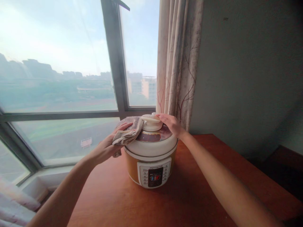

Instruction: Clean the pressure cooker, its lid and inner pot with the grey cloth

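A round electric pressure cooker [151, 151] with a white and gold body stands on the wooden table, its control panel [155, 175] facing me. A grey-beige cloth [129, 136] is draped over the left side of the lid. My left hand [115, 137] presses this cloth against the lid, fingers over it and a fold bunched by the thumb. At the right of the cream lid handle [151, 123], my right hand [171, 123] has its fingers on the handle's end. Part of the shiny brown lid top [149, 136] shows between the hands.
The reddish-brown table [199, 192] runs close to the window [59, 78] on the left. A patterned curtain [177, 56] hangs right behind the cooker. To the right is a dark wall [241, 72]. Another piece of curtain fabric [14, 201] appears at the lower left.
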A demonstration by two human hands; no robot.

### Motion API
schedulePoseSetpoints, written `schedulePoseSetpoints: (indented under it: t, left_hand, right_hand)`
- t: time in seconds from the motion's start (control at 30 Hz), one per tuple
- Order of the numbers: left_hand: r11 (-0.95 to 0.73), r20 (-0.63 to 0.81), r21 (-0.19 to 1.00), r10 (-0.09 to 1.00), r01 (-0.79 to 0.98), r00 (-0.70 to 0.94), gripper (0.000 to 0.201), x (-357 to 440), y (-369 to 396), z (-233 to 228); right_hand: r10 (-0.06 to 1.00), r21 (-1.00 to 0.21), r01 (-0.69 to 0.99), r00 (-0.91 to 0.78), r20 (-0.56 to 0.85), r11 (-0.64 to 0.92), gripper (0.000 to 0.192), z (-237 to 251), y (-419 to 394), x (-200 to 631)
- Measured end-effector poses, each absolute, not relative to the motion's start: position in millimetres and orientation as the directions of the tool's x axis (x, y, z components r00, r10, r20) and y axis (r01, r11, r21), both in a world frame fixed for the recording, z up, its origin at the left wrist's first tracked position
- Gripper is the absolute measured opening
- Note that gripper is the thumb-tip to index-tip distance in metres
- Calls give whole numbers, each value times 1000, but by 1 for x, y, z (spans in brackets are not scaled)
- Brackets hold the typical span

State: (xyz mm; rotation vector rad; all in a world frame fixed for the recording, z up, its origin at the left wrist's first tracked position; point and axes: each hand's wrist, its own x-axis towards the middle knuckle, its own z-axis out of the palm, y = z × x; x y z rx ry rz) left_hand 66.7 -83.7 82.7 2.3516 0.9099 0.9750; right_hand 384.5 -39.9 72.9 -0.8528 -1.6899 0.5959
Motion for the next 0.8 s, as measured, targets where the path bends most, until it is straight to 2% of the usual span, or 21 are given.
schedulePoseSetpoints:
  t: [0.07, 0.13, 0.27, 0.4, 0.6, 0.7, 0.8]
  left_hand:
    - [-637, 408, 701, 727, 321, 553, 69, 56, -84, 78]
    - [-617, 398, 737, 725, 274, 562, 73, 53, -82, 74]
    - [-644, 454, 672, 749, 367, 484, 78, 64, -66, 69]
    - [-661, 519, 611, 750, 434, 411, 65, 82, -28, 72]
    - [-487, 370, 781, 865, 391, 339, 49, 109, 19, 88]
    - [-435, 329, 792, 895, 429, 300, 40, 120, 23, 90]
    - [-406, 293, 782, 909, 473, 297, 39, 119, 20, 88]
  right_hand:
    - [783, -743, 251, -151, 603, 620, 43, 73, -40, 385]
    - [781, -741, 248, -155, 605, 624, 44, 73, -41, 385]
    - [805, -781, 195, -155, 573, 593, 46, 72, -41, 385]
    - [822, -805, 172, -158, 547, 568, 47, 74, -43, 384]
    - [814, -793, 187, -157, 559, 580, 50, 76, -46, 384]
    - [817, -796, 185, -145, 558, 576, 51, 76, -46, 384]
    - [829, -811, 170, -132, 544, 559, 52, 75, -46, 383]
